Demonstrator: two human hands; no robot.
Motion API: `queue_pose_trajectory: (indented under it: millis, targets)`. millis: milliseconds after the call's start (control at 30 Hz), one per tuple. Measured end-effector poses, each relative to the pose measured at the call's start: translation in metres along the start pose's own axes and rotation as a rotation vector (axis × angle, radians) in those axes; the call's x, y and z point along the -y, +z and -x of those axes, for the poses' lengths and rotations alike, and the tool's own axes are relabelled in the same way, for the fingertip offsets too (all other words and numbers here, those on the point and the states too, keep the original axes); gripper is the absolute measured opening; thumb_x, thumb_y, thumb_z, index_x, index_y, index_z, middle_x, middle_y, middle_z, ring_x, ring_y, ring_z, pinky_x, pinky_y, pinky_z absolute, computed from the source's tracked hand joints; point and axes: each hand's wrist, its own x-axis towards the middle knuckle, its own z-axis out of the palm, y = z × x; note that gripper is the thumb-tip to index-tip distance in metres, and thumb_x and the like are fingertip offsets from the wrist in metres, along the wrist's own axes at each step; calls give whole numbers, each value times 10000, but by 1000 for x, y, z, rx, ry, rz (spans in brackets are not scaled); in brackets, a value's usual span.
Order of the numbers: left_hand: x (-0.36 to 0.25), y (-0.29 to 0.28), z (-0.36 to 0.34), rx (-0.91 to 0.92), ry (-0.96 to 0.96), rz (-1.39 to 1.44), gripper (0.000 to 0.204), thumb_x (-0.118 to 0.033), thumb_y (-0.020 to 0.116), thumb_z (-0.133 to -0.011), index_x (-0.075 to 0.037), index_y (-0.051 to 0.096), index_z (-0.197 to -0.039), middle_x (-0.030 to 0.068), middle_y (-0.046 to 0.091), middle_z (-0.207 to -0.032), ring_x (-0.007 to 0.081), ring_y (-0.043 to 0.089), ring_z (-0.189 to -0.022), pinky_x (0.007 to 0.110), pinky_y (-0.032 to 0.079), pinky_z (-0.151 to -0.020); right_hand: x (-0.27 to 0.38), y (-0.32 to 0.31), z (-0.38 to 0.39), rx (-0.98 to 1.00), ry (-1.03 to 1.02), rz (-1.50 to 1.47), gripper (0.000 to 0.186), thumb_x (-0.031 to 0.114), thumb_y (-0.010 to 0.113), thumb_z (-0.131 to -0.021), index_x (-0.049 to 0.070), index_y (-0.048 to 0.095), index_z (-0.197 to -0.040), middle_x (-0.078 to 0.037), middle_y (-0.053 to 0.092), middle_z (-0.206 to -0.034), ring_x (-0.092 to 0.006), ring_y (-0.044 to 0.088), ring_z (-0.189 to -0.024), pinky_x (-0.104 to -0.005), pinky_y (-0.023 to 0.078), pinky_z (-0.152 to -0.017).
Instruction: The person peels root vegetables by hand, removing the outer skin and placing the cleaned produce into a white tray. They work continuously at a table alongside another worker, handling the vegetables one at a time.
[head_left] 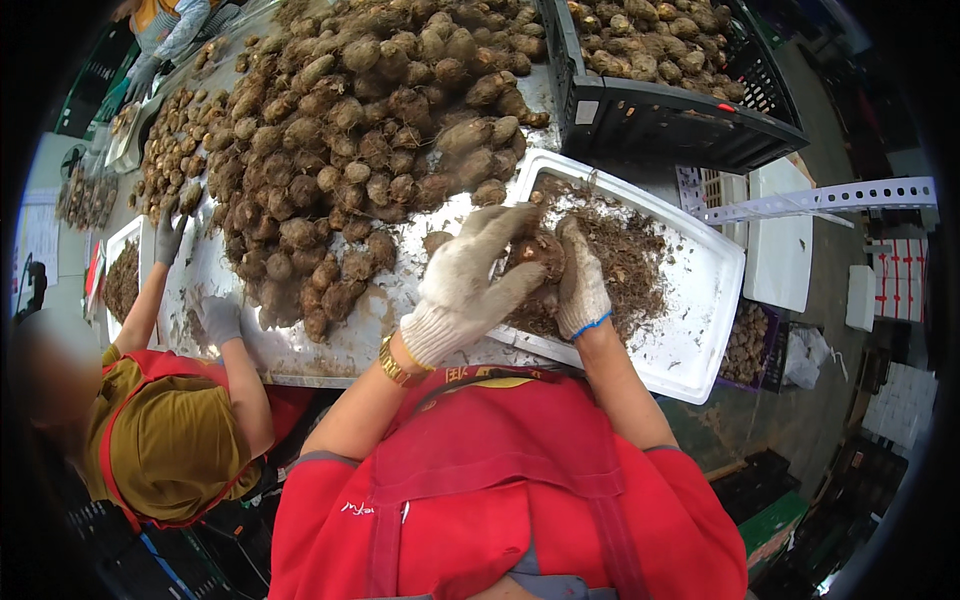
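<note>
Both my hands wear dirty white knit gloves and meet over a white tray (690,372). Between them is a round, brown, hairy taro corm (541,254). My left hand (462,285) curves around its left side, fingers above and thumb below. My right hand (583,282) closes on its right side, its fingers partly hidden. Loose brown root fibres and peelings (625,255) lie in the tray under the hands. Beyond my left hand, a large heap of hairy taro corms (330,170) covers the metal table (400,335).
A black crate (690,115) full of corms stands at the far right. At left, a co-worker in a red apron (170,430) reaches among corms with gloved hands; another person (175,40) works beyond. A perforated metal bar (820,200) juts out on the right.
</note>
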Motion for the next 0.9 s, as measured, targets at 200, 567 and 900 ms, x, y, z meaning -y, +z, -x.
queue_pose_trajectory:
  millis: [200, 567, 900]
  targets:
    - [8, 5, 4, 138, -52, -18, 517, -257, 660, -821, -46, 534, -1275, 202, 544, -1234, 373, 571, -1095, 412, 473, -908, -41, -18, -2, 91, -209, 378, 591, 325, 669, -787, 80, 496, -1297, -81, 594, -1204, -214, 556, -1099, -353, 482, -889]
    - [21, 23, -5, 111, -312, 650, 426, -148, 545, -926, 24, 503, -1313, 159, 602, -1231, 182, 556, -1138, 290, 423, -995, -9, 13, 21, -20, -362, 949, 780, 9, 691, -702, -59, 315, -1382, -179, 553, -1244, -298, 565, -1097, -363, 462, -932]
    - [-21, 25, -3, -244, -123, 391, 339, -90, 540, -901, -60, 547, -1238, 181, 591, -1205, 296, 590, -1128, 334, 500, -940, 7, 6, 9, -62, -299, 526, 503, 435, 360, -1019, 27, 486, -1285, -100, 545, -1237, -201, 537, -1124, -338, 455, -958]
